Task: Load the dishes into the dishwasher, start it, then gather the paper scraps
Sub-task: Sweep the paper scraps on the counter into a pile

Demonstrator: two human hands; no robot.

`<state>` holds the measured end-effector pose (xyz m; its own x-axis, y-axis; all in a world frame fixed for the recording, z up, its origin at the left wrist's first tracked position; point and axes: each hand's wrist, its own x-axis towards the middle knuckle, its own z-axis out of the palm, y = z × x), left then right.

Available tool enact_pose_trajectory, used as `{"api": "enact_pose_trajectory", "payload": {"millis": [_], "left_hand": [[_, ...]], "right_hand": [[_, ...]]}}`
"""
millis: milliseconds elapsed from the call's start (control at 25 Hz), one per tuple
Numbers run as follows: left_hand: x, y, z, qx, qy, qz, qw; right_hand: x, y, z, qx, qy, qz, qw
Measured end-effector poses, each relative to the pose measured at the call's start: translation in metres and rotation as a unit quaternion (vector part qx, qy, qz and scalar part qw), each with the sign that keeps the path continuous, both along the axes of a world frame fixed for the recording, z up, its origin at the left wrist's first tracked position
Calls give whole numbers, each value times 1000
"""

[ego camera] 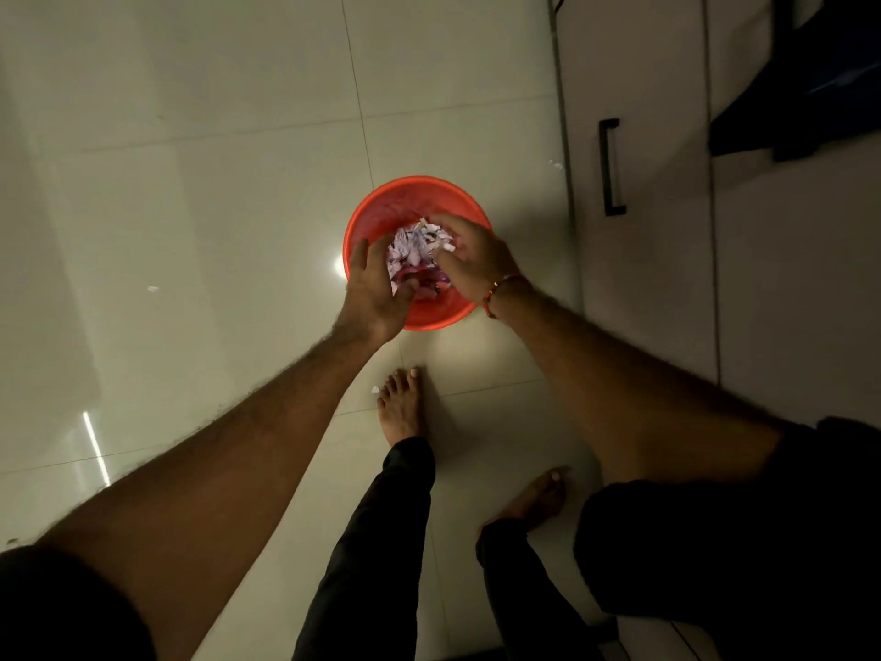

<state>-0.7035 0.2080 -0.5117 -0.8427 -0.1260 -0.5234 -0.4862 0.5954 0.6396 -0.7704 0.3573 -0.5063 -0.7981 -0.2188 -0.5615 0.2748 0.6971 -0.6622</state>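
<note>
Paper scraps (419, 248), both hands cupping, arms outstretched

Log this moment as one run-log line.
phase: gathering scraps | left hand + right hand: cupping paper scraps over red tub | stray scraps on floor

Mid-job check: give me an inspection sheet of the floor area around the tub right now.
Surface: pale tiled floor, glossy.
Job's things: red tub on the floor; paper scraps held over it.
Clutter: stray scraps on the floor.
Grips: left hand and right hand cup the scraps between them.
Cables: nothing seen.
Surroundings: cabinet with a black handle; bare feet.
</note>
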Motion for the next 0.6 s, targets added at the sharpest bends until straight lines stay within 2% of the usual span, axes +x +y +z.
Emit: {"api": "enact_pose_trajectory", "payload": {"millis": [240, 600], "left_hand": [[26, 19, 112, -18, 33, -59, 998], [137, 100, 308, -24, 81, -125, 989]], "right_hand": [[53, 29, 121, 6, 31, -20, 999], [189, 130, 322, 0, 92, -86, 992]]}}
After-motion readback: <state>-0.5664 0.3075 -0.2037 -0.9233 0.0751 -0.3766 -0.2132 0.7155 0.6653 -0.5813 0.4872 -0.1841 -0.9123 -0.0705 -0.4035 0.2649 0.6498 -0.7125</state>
